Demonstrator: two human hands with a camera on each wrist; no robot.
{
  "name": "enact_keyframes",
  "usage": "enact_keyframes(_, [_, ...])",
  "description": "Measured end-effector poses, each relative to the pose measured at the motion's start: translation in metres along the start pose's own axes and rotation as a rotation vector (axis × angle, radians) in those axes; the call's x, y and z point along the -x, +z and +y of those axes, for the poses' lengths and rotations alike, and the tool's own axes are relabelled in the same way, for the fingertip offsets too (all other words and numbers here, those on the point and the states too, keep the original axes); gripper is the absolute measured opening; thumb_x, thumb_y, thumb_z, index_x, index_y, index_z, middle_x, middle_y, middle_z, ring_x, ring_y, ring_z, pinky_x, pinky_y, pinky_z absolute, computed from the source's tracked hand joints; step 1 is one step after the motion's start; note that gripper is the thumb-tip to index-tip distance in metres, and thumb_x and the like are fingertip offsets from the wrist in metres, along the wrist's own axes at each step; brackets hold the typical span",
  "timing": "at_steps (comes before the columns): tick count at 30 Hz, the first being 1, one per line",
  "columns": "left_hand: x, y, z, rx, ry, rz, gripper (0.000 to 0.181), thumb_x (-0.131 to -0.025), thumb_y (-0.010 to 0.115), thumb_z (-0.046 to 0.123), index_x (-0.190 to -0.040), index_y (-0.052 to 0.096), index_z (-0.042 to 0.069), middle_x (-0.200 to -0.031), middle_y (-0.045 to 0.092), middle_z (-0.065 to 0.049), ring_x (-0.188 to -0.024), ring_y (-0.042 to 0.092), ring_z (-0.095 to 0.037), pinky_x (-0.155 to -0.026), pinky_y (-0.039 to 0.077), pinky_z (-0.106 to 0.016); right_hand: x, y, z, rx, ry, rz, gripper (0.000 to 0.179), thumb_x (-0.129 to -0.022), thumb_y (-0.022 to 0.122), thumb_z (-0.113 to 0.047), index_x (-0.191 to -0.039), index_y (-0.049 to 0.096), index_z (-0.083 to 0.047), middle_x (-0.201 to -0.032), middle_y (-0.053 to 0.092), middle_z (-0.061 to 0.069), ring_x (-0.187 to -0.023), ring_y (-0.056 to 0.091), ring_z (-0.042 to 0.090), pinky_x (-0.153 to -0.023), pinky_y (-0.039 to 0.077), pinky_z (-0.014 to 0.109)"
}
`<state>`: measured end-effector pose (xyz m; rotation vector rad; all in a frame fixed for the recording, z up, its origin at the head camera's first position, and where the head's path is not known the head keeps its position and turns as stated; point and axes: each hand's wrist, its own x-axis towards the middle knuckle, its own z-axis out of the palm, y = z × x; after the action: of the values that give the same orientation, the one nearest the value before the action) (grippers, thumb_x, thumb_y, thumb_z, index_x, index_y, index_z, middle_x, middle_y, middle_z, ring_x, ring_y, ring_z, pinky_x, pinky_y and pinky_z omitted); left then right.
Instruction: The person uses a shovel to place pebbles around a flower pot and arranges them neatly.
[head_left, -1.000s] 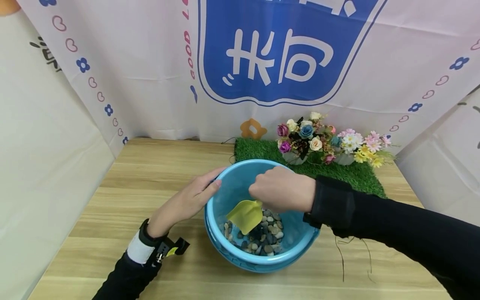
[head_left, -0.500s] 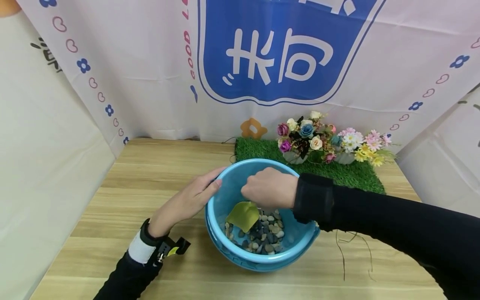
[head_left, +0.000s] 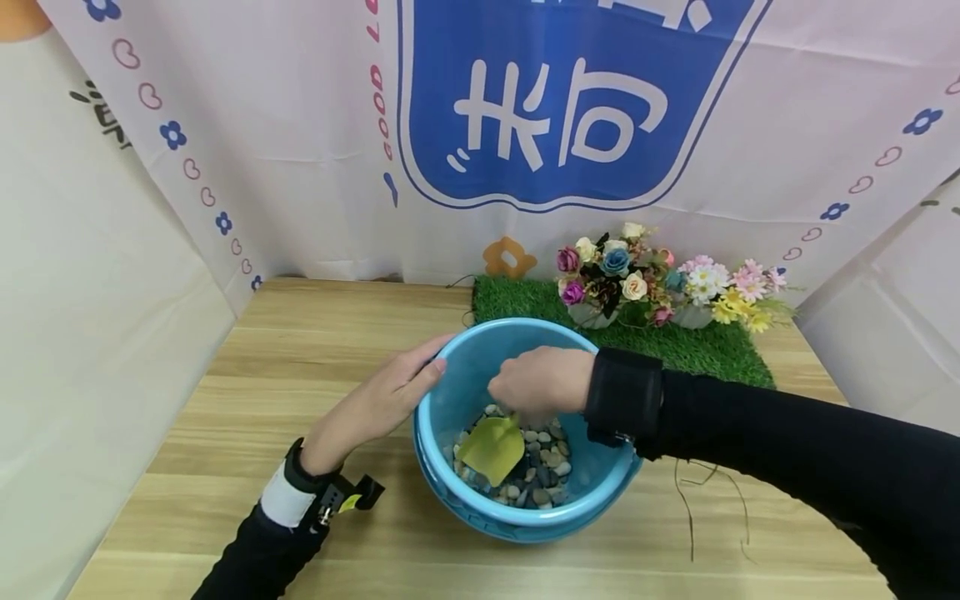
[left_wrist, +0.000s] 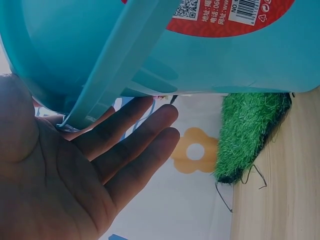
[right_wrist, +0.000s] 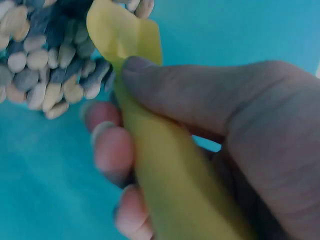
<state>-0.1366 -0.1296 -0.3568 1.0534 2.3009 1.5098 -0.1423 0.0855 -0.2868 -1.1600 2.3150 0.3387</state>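
Currently, right hand point(head_left: 542, 380) grips yellow scoop point(head_left: 492, 450) by handle, blade over pebbles point(head_left: 553, 467) inside blue bucket point(head_left: 525, 516); left hand point(head_left: 384, 395) holds bucket edge, thumb inside, fingers outside.

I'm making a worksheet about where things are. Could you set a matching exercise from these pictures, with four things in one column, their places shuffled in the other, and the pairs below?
Things
1. scoop
2. pebbles
3. mat
4. left hand

Places
A. beneath the flowers
B. at the rim of the bucket
C. gripped by the right hand
D. on the bottom of the bucket

Pairs: 1-C, 2-D, 3-A, 4-B
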Motion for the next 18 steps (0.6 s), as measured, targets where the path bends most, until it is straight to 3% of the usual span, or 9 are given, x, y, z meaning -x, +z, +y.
enact_keyframes(7, [-0.0004,0.0009,-0.001,-0.011,-0.007,0.002,0.043,-0.102,0.03,0.028,-0.144,0.029,0.018,-0.115,0.06,-0.011,-0.087,0.064,-0.019,-0.068,0.056,-0.03,-0.0028,0.0036,0.0078,-0.066,-0.069,-0.056,0.039,-0.088,0.061,-0.015,-0.056,0.039,-0.017,-0.051,0.027,-0.006,-0.045,0.025,0.009,-0.045,0.02,0.022])
enact_keyframes(13, [0.0,0.001,0.0002,-0.009,-0.011,0.004,0.043,-0.102,0.03,0.028,-0.144,0.029,0.018,-0.112,0.061,-0.011,-0.085,0.064,-0.019,-0.067,0.056,-0.03,-0.0011,0.0013,0.0061,-0.051,-0.112,-0.052,0.029,-0.086,0.066,-0.024,-0.06,0.052,-0.02,-0.058,0.046,-0.008,-0.051,0.039,0.008,-0.046,0.029,0.021])
enact_keyframes(18, [0.0012,0.0005,0.0001,-0.018,-0.015,0.008,0.042,-0.102,0.03,0.027,-0.144,0.029,0.019,-0.111,0.062,-0.012,-0.085,0.064,-0.019,-0.067,0.056,-0.03,0.0016,-0.0025,0.0092,-0.036,-0.146,-0.055,0.032,-0.087,0.064,-0.025,-0.058,0.051,-0.02,-0.056,0.042,-0.007,-0.051,0.035,0.009,-0.046,0.025,0.022])
